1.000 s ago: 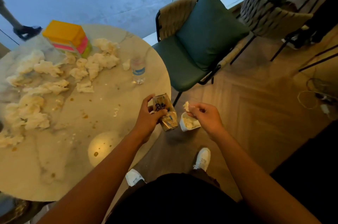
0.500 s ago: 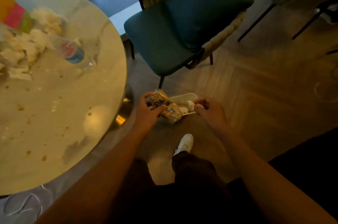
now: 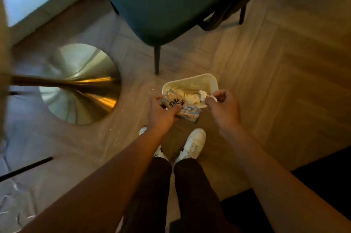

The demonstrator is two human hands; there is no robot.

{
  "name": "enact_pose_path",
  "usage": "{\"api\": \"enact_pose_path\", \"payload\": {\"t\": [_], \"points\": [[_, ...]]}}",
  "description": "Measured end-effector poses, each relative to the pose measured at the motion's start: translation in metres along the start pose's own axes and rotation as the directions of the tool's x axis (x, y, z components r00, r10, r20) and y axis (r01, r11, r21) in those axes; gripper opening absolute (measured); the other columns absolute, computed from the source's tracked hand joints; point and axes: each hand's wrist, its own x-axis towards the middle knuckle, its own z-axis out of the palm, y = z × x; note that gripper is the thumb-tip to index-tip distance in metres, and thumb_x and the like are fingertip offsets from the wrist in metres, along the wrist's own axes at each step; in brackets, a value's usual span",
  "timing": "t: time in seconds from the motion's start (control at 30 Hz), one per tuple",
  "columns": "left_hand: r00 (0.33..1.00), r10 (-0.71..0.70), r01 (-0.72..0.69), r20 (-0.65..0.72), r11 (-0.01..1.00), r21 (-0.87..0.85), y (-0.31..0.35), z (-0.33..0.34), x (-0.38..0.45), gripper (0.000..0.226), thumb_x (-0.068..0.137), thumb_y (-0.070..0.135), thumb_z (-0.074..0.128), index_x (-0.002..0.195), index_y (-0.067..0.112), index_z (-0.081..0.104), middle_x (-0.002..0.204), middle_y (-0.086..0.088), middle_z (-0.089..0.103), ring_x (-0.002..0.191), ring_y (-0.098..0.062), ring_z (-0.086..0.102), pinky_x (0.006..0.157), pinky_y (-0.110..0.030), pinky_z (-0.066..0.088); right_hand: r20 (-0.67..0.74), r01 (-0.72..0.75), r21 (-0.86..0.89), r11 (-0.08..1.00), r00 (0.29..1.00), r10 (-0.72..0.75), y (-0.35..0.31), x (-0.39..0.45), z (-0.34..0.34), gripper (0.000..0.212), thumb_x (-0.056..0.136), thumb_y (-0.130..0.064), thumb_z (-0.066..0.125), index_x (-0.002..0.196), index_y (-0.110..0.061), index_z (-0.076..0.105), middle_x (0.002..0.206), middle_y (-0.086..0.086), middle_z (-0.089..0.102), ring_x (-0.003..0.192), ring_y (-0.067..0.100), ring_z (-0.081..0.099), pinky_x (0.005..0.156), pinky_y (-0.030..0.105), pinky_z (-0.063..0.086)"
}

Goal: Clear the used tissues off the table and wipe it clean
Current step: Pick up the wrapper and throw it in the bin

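While the left hand (image 3: 161,114) grips a shiny packet (image 3: 182,108) over the bin (image 3: 190,82), the right hand (image 3: 222,107) pinches a tissue (image 3: 203,95) above it. Some tissues already lie in the bin; the tabletop is out of view, so wiping seems not yet begun.

Chair leg (image 3: 157,59) and table base (image 3: 81,84) flank bin (image 3: 190,82).

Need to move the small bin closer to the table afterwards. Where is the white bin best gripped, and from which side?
Judging by its pose, take the white bin by its far rim, from above on the chair side. It stands upright and open-topped, and that edge is bare, while both hands and the snack packet crowd the near edge.
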Motion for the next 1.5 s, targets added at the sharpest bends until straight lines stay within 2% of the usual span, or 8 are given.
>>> {"api": "enact_pose_path", "payload": {"t": [0.13, 0.27, 0.43, 0.63, 0.77, 0.9, 1.17, 1.5], "points": [[0.991, -0.123, 0.125, 0.046, 0.991, -0.044, -0.041, 0.032, 0.088, 0.057, 0.086, 0.007, 0.077, 0.126, 0.023, 0.040, 0.122, -0.010, 0.061, 0.098, -0.024, 0.072, 0.077, -0.040, 0.064, 0.001, -0.044, -0.074, 0.996, 0.999, 0.044, 0.061, 0.080, 0.054, 0.009, 0.087, -0.020, 0.071, 0.090, -0.022, 0.063, 0.083, -0.011, 0.061, 0.082, 0.014, 0.060, 0.072, 0.032, 0.047], [0.977, -0.214, 0.209, 0.026, 0.970, 0.120, -0.062, 0.041, 0.131, 0.061, 0.089, 0.014, 0.074, 0.139, 0.023, 0.041, 0.112, -0.007, 0.062, 0.096, -0.019, 0.069, 0.080, -0.033, 0.061, 0.162, -0.002, -0.274, 0.962, 0.986, 0.048, 0.100, 0.131, 0.080, 0.020, 0.098, -0.025, 0.057, 0.115, -0.022, 0.067, 0.115, -0.003, 0.067, 0.106, 0.017, 0.061, 0.082, 0.024, 0.041], [0.991, -0.032, -0.027, 0.128, 0.900, 0.435, -0.068, 0.033, 0.130, 0.058, 0.093, 0.021, 0.068, 0.146, 0.017, 0.044, 0.124, -0.001, 0.060, 0.108, -0.017, 0.063, 0.093, -0.038, 0.057, 0.295, 0.093, -0.403, 0.910, 0.955, 0.033, 0.115, 0.143, 0.076, 0.037, 0.103, -0.017, 0.049, 0.137, -0.019, 0.061, 0.141, 0.004, 0.060, 0.131, 0.022, 0.053, 0.098, 0.023, 0.041], [0.783, 0.214, -0.621, 0.584, 0.220, 0.752, -0.057, 0.031, 0.141, 0.053, 0.099, 0.016, 0.056, 0.150, 0.017, 0.041, 0.155, -0.006, 0.039, 0.137, -0.027, 0.044, 0.106, -0.037, 0.043, 0.420, 0.320, -0.497, 0.807, 0.902, -0.099, 0.113, 0.145, 0.079, 0.039, 0.100, -0.010, 0.050, 0.137, -0.017, 0.060, 0.144, 0.007, 0.057, 0.133, 0.024, 0.052, 0.110, 0.032, 0.040], [0.727, 0.138, -0.661, 0.673, -0.126, 0.740, -0.058, 0.051, 0.171, 0.069, 0.094, 0.019, 0.065, 0.155, 0.014, 0.033, 0.164, -0.009, 0.024, 0.151, -0.028, 0.024, 0.120, -0.042, 0.025, 0.561, 0.531, -0.549, 0.646, 0.806, -0.186, 0.113, 0.155, 0.096, 0.053, 0.100, -0.007, 0.050, 0.152, -0.014, 0.044, 0.161, 0.006, 0.035, 0.147, 0.026, 0.034, 0.120, 0.039, 0.031], [0.771, 0.075, -0.592, 0.632, -0.278, 0.756, -0.070, 0.074, 0.195, 0.067, 0.096, 0.025, 0.061, 0.155, 0.012, 0.032, 0.162, -0.011, 0.025, 0.148, -0.029, 0.028, 0.119, -0.044, 0.026, 0.669, 0.648, -0.650, 0.396, 0.735, -0.106, 0.129, 0.176, 0.121, 0.078, 0.089, -0.025, 0.071, 0.156, -0.012, 0.032, 0.165, 0.009, 0.022, 0.143, 0.033, 0.039, 0.113, 0.046, 0.040], [0.828, -0.043, -0.555, 0.559, -0.200, 0.807, -0.069, 0.092, 0.213, 0.046, 0.102, 0.025, 0.051, 0.147, 0.014, 0.044, 0.145, -0.011, 0.047, 0.119, -0.031, 0.057, 0.091, -0.043, 0.049, 0.671, 0.591, -0.655, 0.471, 0.742, 0.002, 0.146, 0.199, 0.134, 0.051, 0.093, -0.026, 0.053, 0.144, -0.016, 0.050, 0.157, 0.003, 0.033, 0.131, 0.032, 0.049, 0.102, 0.049, 0.048], [0.883, 0.109, -0.470, 0.457, 0.255, 0.845, 0.028, 0.020, 0.086, 0.041, 0.101, 0.029, 0.056, 0.141, 0.021, 0.053, 0.141, -0.006, 0.055, 0.122, -0.023, 0.058, 0.099, -0.037, 0.051, 0.477, 0.418, -0.413, 0.809, 0.856, -0.198, 0.031, 0.082, 0.024, 0.033, 0.098, -0.017, 0.056, 0.131, -0.022, 0.060, 0.128, 0.004, 0.058, 0.115, 0.021, 0.059, 0.098, 0.042, 0.051]]}}
